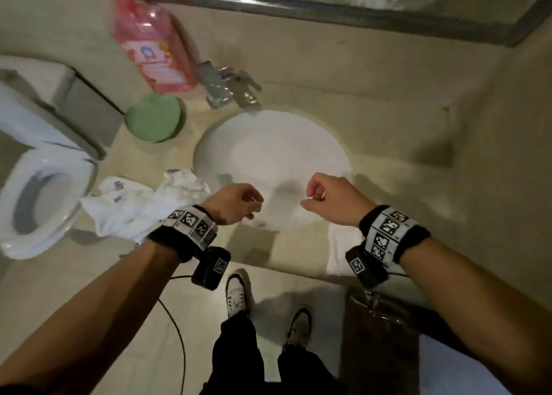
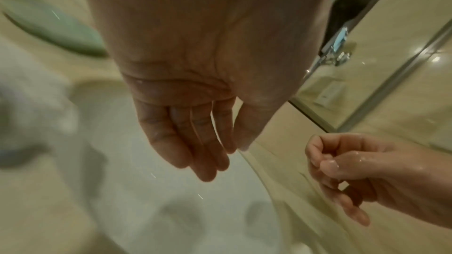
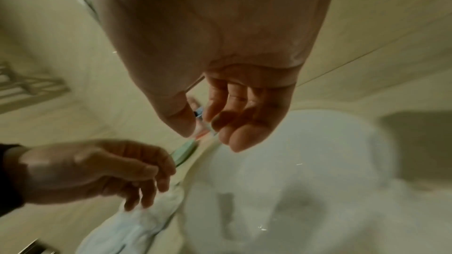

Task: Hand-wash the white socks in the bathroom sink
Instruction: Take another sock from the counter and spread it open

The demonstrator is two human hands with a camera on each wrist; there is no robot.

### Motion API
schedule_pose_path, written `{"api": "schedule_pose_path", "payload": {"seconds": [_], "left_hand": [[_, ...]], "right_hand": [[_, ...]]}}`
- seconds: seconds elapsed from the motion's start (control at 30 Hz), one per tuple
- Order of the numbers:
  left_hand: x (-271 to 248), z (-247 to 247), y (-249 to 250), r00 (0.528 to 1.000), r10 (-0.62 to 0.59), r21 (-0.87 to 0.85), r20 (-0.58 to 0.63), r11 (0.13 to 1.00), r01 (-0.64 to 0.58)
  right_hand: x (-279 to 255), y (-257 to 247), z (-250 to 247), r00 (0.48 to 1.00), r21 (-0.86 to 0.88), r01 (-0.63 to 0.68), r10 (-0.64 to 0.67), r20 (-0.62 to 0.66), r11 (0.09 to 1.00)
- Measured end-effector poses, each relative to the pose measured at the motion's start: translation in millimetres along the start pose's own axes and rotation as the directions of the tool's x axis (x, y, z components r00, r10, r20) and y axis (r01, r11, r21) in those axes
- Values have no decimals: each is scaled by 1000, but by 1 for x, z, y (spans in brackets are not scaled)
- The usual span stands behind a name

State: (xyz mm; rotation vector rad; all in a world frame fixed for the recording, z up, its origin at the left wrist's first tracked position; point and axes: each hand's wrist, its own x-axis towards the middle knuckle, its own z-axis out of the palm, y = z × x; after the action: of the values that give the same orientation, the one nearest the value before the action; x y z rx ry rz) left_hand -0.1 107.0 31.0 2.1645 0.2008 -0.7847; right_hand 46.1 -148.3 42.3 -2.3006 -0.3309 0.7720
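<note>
The white socks (image 1: 140,206) lie in a crumpled heap on the counter, left of the round white sink (image 1: 271,156). My left hand (image 1: 254,211) hangs over the sink's near left rim, just right of the heap, fingers relaxed and empty. The left wrist view shows the left hand (image 2: 212,154) wet, with its fingers hanging nearly straight. My right hand (image 1: 310,199) hovers over the near right of the basin, loosely curled and holding nothing. In the right wrist view the right hand (image 3: 215,130) is also empty, and the socks (image 3: 137,225) lie below the left hand (image 3: 137,181).
A chrome faucet (image 1: 230,87) stands behind the sink. A pink detergent bottle (image 1: 152,48) and a green dish (image 1: 153,121) sit at the back left. A toilet (image 1: 41,191) is at far left. A white towel (image 1: 340,251) hangs at the counter's front edge.
</note>
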Motion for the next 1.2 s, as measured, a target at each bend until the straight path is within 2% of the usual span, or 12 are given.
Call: {"api": "schedule_pose_path", "payload": {"seconds": [0.17, 0.33, 0.47, 0.6, 0.67, 0.73, 0.8, 0.87, 0.93, 1.0, 1.13, 1.2], "left_hand": [[-42, -82, -102, 900, -103, 297, -423, 923, 245], [-33, -99, -173, 942, -170, 387, -290, 879, 278], [-26, -112, -191, 948, 15, 413, -319, 902, 125], [-16, -136, -193, 939, 89, 181, -333, 983, -29], [-6, -149, -190, 933, 44, -11, -358, 999, -52], [4, -161, -194, 878, -36, -234, -477, 968, -87], [11, -168, -193, 869, -142, -459, -475, 882, -108], [14, -171, -178, 929, -255, -658, -268, 753, 17], [19, -168, -159, 977, -196, -893, -81, 450, 17], [27, -163, -148, 992, 46, -988, -114, 95, -118], [18, -175, -168, 995, 97, -830, -26, 552, -76], [27, -180, -172, 989, 9, -801, -146, 586, -123]], "right_hand": [[73, -104, 93, 960, -56, 173, -156, 231, 983], [128, -164, 175, 933, -118, 248, -204, 298, 962], [156, -181, 197, 915, -309, 317, -204, 348, 897], [172, -186, 191, 936, -250, 213, -124, 330, 945], [176, -192, 183, 949, -270, 194, -111, 296, 943], [179, -200, 171, 962, -230, 191, -136, 235, 954], [182, -209, 157, 969, -80, 212, -199, 147, 974], [188, -218, 147, 971, 127, 206, -218, 94, 970], [194, -226, 143, 983, 330, 140, -170, 63, 933], [205, -230, 144, 991, 409, 127, -135, -11, 904], [233, -238, 145, 989, 497, 95, -23, -148, 862], [246, -242, 148, 984, 493, 80, 9, -177, 866]]}}
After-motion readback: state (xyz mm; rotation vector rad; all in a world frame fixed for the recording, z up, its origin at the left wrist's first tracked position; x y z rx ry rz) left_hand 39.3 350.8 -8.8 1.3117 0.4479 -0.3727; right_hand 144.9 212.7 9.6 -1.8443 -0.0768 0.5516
